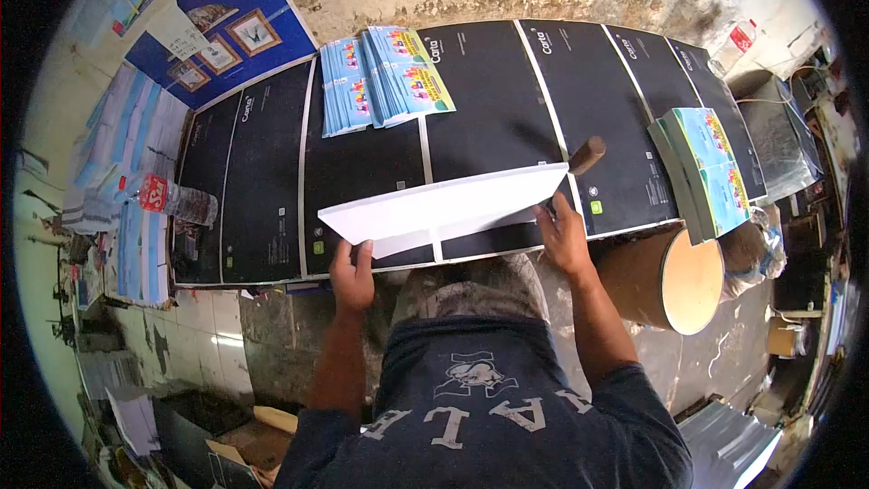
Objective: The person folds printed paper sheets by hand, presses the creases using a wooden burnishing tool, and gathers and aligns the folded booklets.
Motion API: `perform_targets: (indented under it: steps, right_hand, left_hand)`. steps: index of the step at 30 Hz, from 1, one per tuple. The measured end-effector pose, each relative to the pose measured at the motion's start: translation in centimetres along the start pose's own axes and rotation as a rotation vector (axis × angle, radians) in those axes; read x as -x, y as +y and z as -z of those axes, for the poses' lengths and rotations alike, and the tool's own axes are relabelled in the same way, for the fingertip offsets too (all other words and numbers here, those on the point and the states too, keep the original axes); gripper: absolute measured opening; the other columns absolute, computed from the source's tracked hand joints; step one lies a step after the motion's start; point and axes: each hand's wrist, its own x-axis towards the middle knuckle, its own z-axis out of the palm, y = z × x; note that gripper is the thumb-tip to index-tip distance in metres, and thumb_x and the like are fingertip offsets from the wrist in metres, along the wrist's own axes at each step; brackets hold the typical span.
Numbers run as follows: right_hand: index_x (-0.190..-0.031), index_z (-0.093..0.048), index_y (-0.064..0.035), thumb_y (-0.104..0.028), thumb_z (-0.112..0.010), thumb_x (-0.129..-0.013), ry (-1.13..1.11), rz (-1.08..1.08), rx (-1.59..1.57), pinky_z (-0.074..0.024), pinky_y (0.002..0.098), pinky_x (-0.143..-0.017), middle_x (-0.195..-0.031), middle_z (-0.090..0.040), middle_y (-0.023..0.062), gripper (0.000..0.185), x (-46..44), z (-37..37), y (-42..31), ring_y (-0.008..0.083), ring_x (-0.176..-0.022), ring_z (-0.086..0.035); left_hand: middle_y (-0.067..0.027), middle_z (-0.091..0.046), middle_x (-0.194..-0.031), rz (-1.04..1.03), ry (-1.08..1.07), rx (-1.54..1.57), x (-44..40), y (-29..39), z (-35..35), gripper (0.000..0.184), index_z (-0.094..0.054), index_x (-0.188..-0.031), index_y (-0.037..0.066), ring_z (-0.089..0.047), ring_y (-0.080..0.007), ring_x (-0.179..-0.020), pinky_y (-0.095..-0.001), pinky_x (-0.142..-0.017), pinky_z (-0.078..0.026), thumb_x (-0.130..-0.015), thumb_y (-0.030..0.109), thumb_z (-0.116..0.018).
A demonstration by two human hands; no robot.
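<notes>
A white stack of paper is held on its long edge above the black tabletop, spanning the space between my hands. My left hand grips its lower left corner, thumb up against the near side. At the right end, my right hand closes on the paper's edge with the thumb in front. Just beyond the right end of the stack stands a brown wooden peg or handle; its lower part is hidden behind the paper.
Piles of colourful printed booklets lie at the back, and another booklet stack sits at the right edge. A plastic bottle lies at the left end. Below the table's right side is a round drum.
</notes>
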Motion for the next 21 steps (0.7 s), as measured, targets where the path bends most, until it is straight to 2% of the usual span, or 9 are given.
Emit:
perform_targets:
  steps: [2, 4, 6, 8, 12, 15, 17, 19, 21]
  right_hand:
    - [-0.136, -0.050, -0.0016, -0.012, -0.058, -0.097, 0.034, 0.033, 0.093, -0.0495, 0.0426, -0.093, -0.121, -0.062, 0.0286, 0.041, 0.3, 0.3, 0.0, 0.0453, -0.117, -0.058]
    - [-0.133, -0.052, -0.0013, -0.011, -0.057, -0.097, 0.069, 0.053, 0.076, -0.0502, 0.0427, -0.091, -0.119, -0.063, 0.0284, 0.038, 0.9, -0.1, -0.6, 0.0454, -0.115, -0.058]
    - [-0.131, -0.054, -0.0010, -0.010, -0.057, -0.098, 0.098, 0.075, 0.058, -0.0509, 0.0427, -0.089, -0.118, -0.063, 0.0282, 0.035, 1.1, -0.4, -0.5, 0.0454, -0.113, -0.059]
    - [-0.115, -0.062, 0.0004, -0.014, -0.059, -0.098, 0.199, 0.102, 0.171, -0.0522, 0.0371, -0.073, -0.090, -0.068, 0.0238, 0.023, 1.2, -0.7, 0.3, 0.0408, -0.089, -0.069]
    - [-0.113, -0.066, -0.0013, -0.015, -0.061, -0.097, 0.300, 0.091, 0.221, -0.0531, 0.0378, -0.070, -0.090, -0.069, 0.0246, 0.022, 1.7, -1.2, -0.1, 0.0372, -0.085, -0.071]
    - [-0.114, -0.068, -0.0017, -0.015, -0.068, -0.092, 0.378, 0.035, 0.252, -0.0551, 0.0409, -0.077, -0.101, -0.069, 0.0242, 0.025, 2.1, -1.8, -0.3, 0.0386, -0.094, -0.069]
    - [-0.109, -0.069, 0.0001, -0.014, -0.068, -0.091, 0.553, 0.235, 0.335, -0.0552, 0.0395, -0.074, -0.098, -0.069, 0.0239, 0.022, 2.2, -2.6, 1.1, 0.0388, -0.090, -0.069]
    - [-0.106, -0.069, 0.0013, -0.014, -0.069, -0.091, 0.538, 0.218, 0.318, -0.0552, 0.0401, -0.075, -0.098, -0.069, 0.0241, 0.021, 2.3, -2.7, 0.7, 0.0388, -0.090, -0.069]
    - [-0.103, -0.070, 0.0026, -0.014, -0.070, -0.091, 0.536, 0.201, 0.301, -0.0552, 0.0408, -0.076, -0.099, -0.070, 0.0244, 0.021, 2.3, -2.6, 0.6, 0.0388, -0.090, -0.069]
  left_hand:
    - [-0.0203, -0.067, -0.112, 0.035, 0.014, -0.075, 0.2, 0.3, -0.3, 0.033, -0.054, -0.126, -0.006, -0.062, -0.0247, -0.108, -0.0364, -0.091, -0.047, -0.102, 0.016, -0.051]
    - [-0.0216, -0.069, -0.106, -0.054, 0.167, -0.136, 0.8, 1.1, -1.3, 0.029, -0.058, -0.119, -0.006, -0.065, -0.0228, -0.100, -0.0355, -0.085, -0.049, -0.101, 0.015, -0.053]
    - [-0.0211, -0.070, -0.105, -0.041, 0.195, -0.138, 1.0, 0.9, -1.3, 0.028, -0.060, -0.117, -0.006, -0.066, -0.0216, -0.098, -0.0346, -0.083, -0.049, -0.100, 0.014, -0.054]
    - [-0.0205, -0.071, -0.103, -0.027, 0.222, -0.142, 1.4, 0.6, -1.2, 0.027, -0.062, -0.116, -0.007, -0.066, -0.0205, -0.095, -0.0337, -0.082, -0.050, -0.100, 0.014, -0.056]
    - [-0.0185, -0.074, -0.099, 0.037, 0.327, -0.104, 1.4, 0.4, -1.2, 0.029, -0.066, -0.115, -0.009, -0.067, -0.0162, -0.089, -0.0313, -0.078, -0.051, -0.096, 0.013, -0.063]
    - [-0.0179, -0.074, -0.100, 0.106, 0.400, -0.131, 1.8, 1.2, -1.7, 0.030, -0.067, -0.116, -0.008, -0.067, -0.0147, -0.088, -0.0307, -0.078, -0.051, -0.094, 0.013, -0.067]
    - [-0.0175, -0.074, -0.101, 0.169, 0.432, -0.182, 2.0, 1.3, -1.9, 0.031, -0.067, -0.116, -0.007, -0.066, -0.0141, -0.089, -0.0306, -0.079, -0.052, -0.093, 0.013, -0.068]
    - [-0.0189, -0.074, -0.103, 0.131, 0.459, -0.081, 2.1, 0.9, -2.2, 0.032, -0.068, -0.117, -0.006, -0.067, -0.0151, -0.089, -0.0310, -0.079, -0.052, -0.092, 0.014, -0.070]
    - [-0.0171, -0.074, -0.101, 0.121, 0.461, -0.121, 1.9, -0.2, -2.0, 0.031, -0.069, -0.114, -0.006, -0.066, -0.0155, -0.088, -0.0312, -0.078, -0.052, -0.092, 0.015, -0.070]
